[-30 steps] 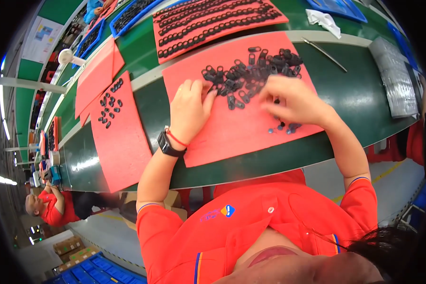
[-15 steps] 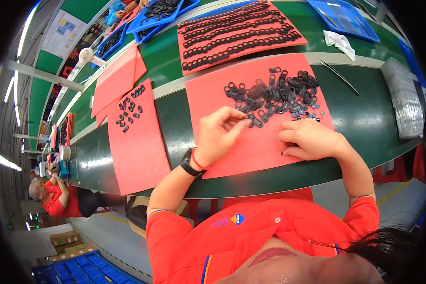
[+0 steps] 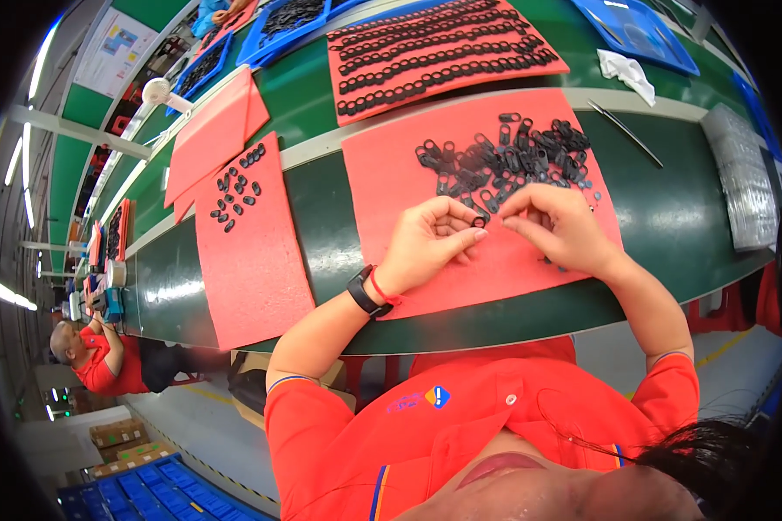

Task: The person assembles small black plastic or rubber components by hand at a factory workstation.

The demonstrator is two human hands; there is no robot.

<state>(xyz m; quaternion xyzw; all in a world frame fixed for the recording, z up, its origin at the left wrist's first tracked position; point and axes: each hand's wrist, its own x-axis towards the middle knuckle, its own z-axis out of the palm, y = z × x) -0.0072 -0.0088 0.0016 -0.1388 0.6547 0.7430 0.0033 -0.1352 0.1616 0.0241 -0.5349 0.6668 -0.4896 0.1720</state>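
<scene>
My left hand point(image 3: 430, 239) pinches a small black ring-ended part point(image 3: 479, 222) between thumb and fingertips, above the near side of a red foam mat point(image 3: 391, 278). Close to its right side is my right hand point(image 3: 558, 227), thumb and fingers drawn together. Whatever those right fingertips may hold is too small to make out. Just beyond both hands lies a loose heap of similar black parts point(image 3: 513, 156), flat and oblong with a hole at one end. A few small grey discs point(image 3: 596, 196) sit at the heap's right edge, partly covered by my right hand.
A second red mat point(image 3: 256, 286) at left carries several black pieces point(image 3: 237, 187). Farther back, another mat point(image 3: 460, 80) bears rows of black parts. Tweezers point(image 3: 626, 133), a white cloth point(image 3: 626, 76), clear plastic trays point(image 3: 743, 178) and a blue tray point(image 3: 639, 35) are at right. Another person point(image 3: 104, 356) works far left.
My left hand has drawn a black part away from the heap toward me. My right hand has moved left and up, from the mat's right side to beside that part.
</scene>
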